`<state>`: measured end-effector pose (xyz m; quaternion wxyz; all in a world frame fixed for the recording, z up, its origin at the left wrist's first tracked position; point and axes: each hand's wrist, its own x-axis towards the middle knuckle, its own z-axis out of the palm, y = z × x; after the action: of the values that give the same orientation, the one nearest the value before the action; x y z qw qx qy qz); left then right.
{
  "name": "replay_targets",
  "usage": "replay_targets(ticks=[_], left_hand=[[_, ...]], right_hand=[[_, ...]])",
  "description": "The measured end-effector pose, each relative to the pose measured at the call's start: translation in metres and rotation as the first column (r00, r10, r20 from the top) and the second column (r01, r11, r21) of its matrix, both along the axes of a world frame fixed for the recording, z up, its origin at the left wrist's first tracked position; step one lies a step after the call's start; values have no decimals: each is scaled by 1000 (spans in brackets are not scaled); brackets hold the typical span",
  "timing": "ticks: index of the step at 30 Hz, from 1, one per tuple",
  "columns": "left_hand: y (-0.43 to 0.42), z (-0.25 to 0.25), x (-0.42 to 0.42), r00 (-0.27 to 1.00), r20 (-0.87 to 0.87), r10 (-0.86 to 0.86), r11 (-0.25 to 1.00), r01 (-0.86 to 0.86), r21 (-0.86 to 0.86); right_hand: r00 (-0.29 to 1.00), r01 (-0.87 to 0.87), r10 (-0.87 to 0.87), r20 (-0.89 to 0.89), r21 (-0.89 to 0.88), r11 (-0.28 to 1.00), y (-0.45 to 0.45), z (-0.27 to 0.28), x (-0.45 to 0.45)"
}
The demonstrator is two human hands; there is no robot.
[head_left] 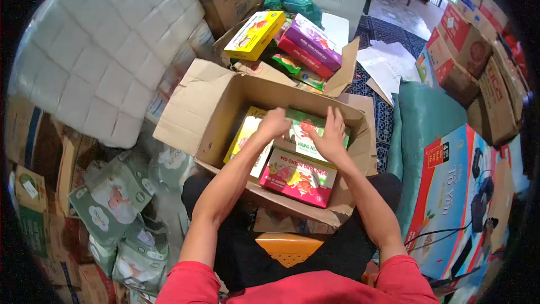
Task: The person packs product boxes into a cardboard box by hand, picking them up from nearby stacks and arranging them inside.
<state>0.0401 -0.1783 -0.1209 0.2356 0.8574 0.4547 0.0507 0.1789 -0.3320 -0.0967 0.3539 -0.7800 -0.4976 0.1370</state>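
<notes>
An open cardboard carton (211, 126) stands in front of me between my knees. Inside lie a yellow box (246, 135) at the left, a green box (304, 145) at the far right and a pink-red box (298, 177) nearer to me. My left hand (274, 124) is curled over the place where the yellow and green boxes meet; its fingertips are too blurred to show what they hold. My right hand (331, 137) is open over the green box's right part, thumb apart from the stretched fingers.
Behind stands another open carton with a yellow box (256, 35), a purple box (312, 39) and green packets. Wrapped white packs (101, 50) rise at left above grey-green diaper packs (115, 197). A big blue-red box (444, 191) with black cables and a green sack (430, 112) stand right.
</notes>
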Motion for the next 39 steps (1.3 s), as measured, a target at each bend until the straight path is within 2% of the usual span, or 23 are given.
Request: replay_targets(ticks=[1, 2, 3, 4, 5, 6, 8, 11, 12, 13, 15, 16, 18, 19, 22, 26, 30, 32, 33, 34, 36, 38, 39], left_hand=[[7, 8, 0, 973, 227, -29, 993, 3, 115], [-7, 50, 2, 879, 472, 74, 997, -65, -35], [-4, 69, 4, 820, 564, 97, 994, -112, -8], [16, 63, 6, 730, 678, 85, 996, -55, -66], [12, 92, 12, 726, 681, 93, 993, -122, -5], [28, 96, 21, 638, 766, 85, 996, -75, -47], [67, 107, 47, 581, 771, 260, 963, -93, -255], [119, 111, 91, 590, 717, 371, 926, -179, -332], [158, 94, 105, 718, 637, 279, 954, -281, -101], [212, 58, 119, 765, 617, 186, 949, -303, 90], [256, 47, 146, 807, 565, 171, 921, -335, 200], [248, 51, 152, 807, 537, 245, 926, -359, 118], [224, 73, 158, 893, 386, 230, 921, -327, 210], [216, 73, 161, 870, 402, 285, 879, -405, 252], [215, 76, 159, 851, 431, 299, 890, -412, 196], [198, 69, 152, 482, 798, 363, 853, -516, -76], [154, 87, 117, 213, 882, 421, 876, -348, -334], [131, 95, 94, 97, 861, 500, 857, -199, -475], [120, 98, 80, 119, 873, 473, 869, -229, -439], [100, 107, 72, -1, 859, 512, 848, -155, -506], [69, 115, 50, -52, 856, 515, 855, -39, -517], [38, 123, 33, -58, 903, 426, 904, -19, -428], [23, 126, 25, -62, 922, 383, 923, -10, -385]], right_hand=[[1000, -31, 31, 6, 156, 987, 0, 5, 2], [993, -56, 74, -93, 186, 981, 1, 9, 7], [976, -77, 120, -184, 224, 972, 5, 13, 15], [948, -98, 172, -268, 267, 959, 10, 17, 22], [957, -9, 111, -267, 356, 934, 13, 20, 23], [946, 13, 108, -306, 369, 929, 17, 21, 29], [921, 53, 106, -375, 390, 919, 30, 22, 43], [938, 61, 100, -333, 441, 895, 43, 24, 52], [931, 67, 98, -352, 430, 900, 49, 20, 55], [920, 109, 61, -388, 401, 910, 53, 17, 57], [908, 148, 34, -418, 396, 906, 58, 19, 56], [911, 144, 44, -411, 417, 897, 58, 23, 55], [926, 140, 36, -377, 428, 893, 60, 29, 54], [906, 143, 72, -418, 462, 875, 60, 32, 53], [916, 157, 50, -398, 471, 868, 65, 29, 52], [894, 144, 83, -441, 457, 878, 68, 29, 53], [751, 179, 81, -655, 321, 930, 95, -11, 65], [354, 208, 195, -915, 281, 937, 89, 7, 70], [249, 256, 213, -945, 277, 926, 87, 10, 73], [141, 304, 232, -962, 265, 915, 80, 22, 75], [143, 202, 294, -945, 319, 926, 67, 34, 81], [179, 127, 293, -939, 317, 940, 58, 40, 81], [246, 200, 200, -948, 252, 947, 57, 41, 75]])
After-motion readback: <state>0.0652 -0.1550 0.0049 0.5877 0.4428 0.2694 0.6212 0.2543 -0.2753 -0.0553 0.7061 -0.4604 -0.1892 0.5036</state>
